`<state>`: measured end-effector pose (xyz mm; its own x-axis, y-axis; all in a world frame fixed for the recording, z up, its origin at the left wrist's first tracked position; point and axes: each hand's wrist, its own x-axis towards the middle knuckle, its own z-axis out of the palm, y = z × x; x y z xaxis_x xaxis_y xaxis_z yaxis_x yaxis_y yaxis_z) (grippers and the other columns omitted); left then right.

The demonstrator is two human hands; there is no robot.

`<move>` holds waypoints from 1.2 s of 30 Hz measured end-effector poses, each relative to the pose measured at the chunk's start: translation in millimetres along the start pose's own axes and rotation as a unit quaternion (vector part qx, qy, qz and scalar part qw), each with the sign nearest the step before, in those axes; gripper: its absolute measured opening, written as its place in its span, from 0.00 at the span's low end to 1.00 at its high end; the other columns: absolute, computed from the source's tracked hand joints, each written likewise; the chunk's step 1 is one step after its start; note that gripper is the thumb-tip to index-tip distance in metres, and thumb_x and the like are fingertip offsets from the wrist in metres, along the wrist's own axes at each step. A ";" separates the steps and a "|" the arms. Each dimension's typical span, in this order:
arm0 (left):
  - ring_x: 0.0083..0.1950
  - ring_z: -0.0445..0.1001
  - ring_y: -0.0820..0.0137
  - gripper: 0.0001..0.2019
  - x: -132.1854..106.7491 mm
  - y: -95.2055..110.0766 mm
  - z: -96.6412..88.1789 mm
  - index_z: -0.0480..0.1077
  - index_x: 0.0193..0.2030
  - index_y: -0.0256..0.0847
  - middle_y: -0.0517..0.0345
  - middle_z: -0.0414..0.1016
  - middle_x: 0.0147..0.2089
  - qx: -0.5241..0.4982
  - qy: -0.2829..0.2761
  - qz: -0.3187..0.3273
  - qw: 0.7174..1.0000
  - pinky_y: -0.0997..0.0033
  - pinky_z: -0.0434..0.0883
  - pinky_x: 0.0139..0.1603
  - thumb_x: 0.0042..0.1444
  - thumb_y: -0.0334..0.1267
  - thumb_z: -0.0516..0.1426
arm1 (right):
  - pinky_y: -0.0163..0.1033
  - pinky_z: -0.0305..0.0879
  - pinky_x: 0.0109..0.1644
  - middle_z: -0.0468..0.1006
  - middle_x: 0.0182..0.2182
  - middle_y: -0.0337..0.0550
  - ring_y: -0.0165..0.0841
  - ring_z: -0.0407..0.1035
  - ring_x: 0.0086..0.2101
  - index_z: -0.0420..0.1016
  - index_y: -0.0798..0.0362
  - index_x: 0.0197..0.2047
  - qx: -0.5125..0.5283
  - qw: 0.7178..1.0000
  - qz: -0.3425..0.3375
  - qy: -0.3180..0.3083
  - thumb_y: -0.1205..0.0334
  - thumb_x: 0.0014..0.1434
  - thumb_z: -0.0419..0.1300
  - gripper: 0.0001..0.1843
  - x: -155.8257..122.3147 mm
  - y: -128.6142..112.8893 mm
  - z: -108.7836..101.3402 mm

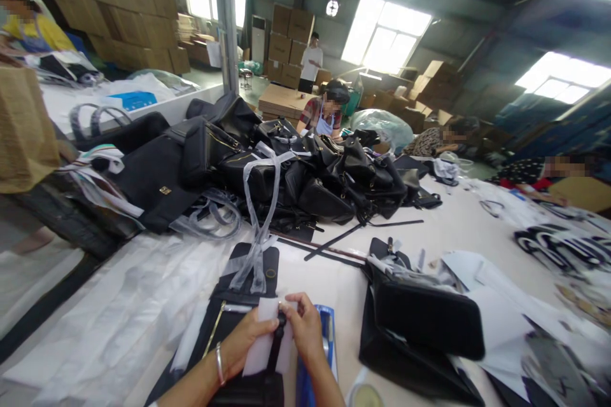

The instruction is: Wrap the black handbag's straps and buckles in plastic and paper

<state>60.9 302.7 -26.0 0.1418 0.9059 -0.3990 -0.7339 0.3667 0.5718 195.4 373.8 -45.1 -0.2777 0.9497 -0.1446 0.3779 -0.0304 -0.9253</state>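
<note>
In front of me lies a black bag [252, 288] with a gold zipper [213, 331], flat on the white table. A white paper sheet [267, 311] rests over it, with a narrow black strap [275, 348] lying on top. My left hand [251, 338] wears a silver bangle and is closed, thumb pressing the paper and the strap's edge. My right hand [303, 325] pinches near the strap's upper end, where a small metal piece seems to sit; the fingers hide most of it. Plastic-wrapped handles [260, 216] extend beyond the bag.
A blue tray [327, 331] stands right of my hands. Further right is another black bag [424, 318] beside white papers [477, 280]. Piled black bags [296, 178] fill the table ahead. Clear plastic sheets [128, 311] lie left. Several people work around the tables.
</note>
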 end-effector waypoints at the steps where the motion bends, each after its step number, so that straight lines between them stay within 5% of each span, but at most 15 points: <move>1: 0.50 0.75 0.54 0.22 0.2 -2.1 1.4 0.72 0.52 0.37 0.45 0.79 0.47 0.019 0.015 0.010 1.000 0.54 0.67 0.54 0.49 0.36 0.63 | 0.34 0.57 0.29 0.71 0.23 0.35 0.31 0.63 0.25 0.76 0.52 0.36 -0.006 1.000 0.001 0.002 0.55 0.53 0.61 0.10 -1.0 -0.1 -0.7; 17: 0.50 0.73 0.54 0.21 10.1 -15.9 -18.3 0.75 0.49 0.38 0.49 0.79 0.46 0.211 0.055 0.043 0.975 0.57 0.65 0.56 0.49 0.43 0.63 | 0.34 0.59 0.31 0.74 0.25 0.36 0.33 0.66 0.27 0.75 0.51 0.34 -0.014 1.000 0.005 -0.007 0.55 0.53 0.60 0.10 -5.9 4.8 -0.9; 30: 0.44 0.74 0.56 0.17 9.9 -14.5 -13.2 0.77 0.43 0.37 0.51 0.80 0.41 0.212 0.082 0.023 0.974 0.58 0.67 0.51 0.47 0.43 0.64 | 0.34 0.57 0.30 0.72 0.23 0.35 0.32 0.64 0.26 0.75 0.51 0.35 -0.018 1.000 0.013 -0.013 0.53 0.55 0.60 0.11 -7.1 13.5 -3.7; 36: 0.50 0.73 0.55 0.19 10.3 -13.1 -9.8 0.75 0.48 0.37 0.49 0.80 0.45 0.216 0.082 0.052 0.972 0.58 0.66 0.55 0.51 0.43 0.62 | 0.35 0.57 0.31 0.74 0.25 0.36 0.33 0.65 0.26 0.75 0.50 0.35 -0.040 0.999 -0.004 -0.010 0.54 0.55 0.60 0.10 -4.7 5.6 -3.4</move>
<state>65.4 305.1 -44.6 -0.0516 0.9102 -0.4109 -0.3867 0.3611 0.8486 201.8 370.2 -48.4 -0.2985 0.9432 -0.1460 0.4444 0.0020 -0.8958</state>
